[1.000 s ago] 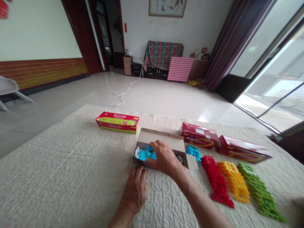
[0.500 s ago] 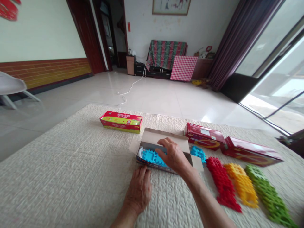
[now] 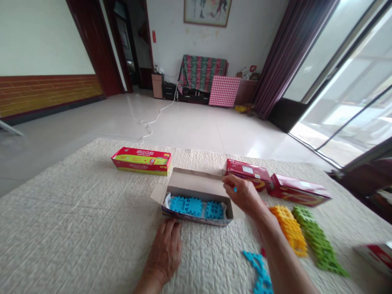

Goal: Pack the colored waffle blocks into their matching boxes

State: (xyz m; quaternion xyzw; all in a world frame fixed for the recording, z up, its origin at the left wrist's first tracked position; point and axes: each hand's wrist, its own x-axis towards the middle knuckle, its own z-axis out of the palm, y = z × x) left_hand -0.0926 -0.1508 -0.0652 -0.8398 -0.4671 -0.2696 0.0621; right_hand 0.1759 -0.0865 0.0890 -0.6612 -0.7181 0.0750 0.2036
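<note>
An open cardboard box (image 3: 197, 179) with raised flaps stands on the quilted mat. Inside lie blue interlocking plastic pieces (image 3: 192, 207). My left hand (image 3: 165, 249) rests palm down, fingers stretched out, at the box's near left side. Above the box's right end, by the lid corner, is my right hand (image 3: 245, 196), its fingers curled together; whether anything is in them is hidden. A bit of blue shows beside that hand. More blue pieces (image 3: 260, 273) lie on the mat near my right forearm, which largely covers the red pieces.
Yellow pieces (image 3: 289, 230) and green pieces (image 3: 318, 241) lie in rows at right. Behind them stand two dark red boxes (image 3: 248, 173) (image 3: 298, 190). A red and yellow-green box (image 3: 142, 161) sits back left. Another box (image 3: 376, 257) is at the right edge.
My right hand has moved from over the blue pieces in the box to its right end, and its fingers have closed. My left hand stays by the box. The view has turned right.
</note>
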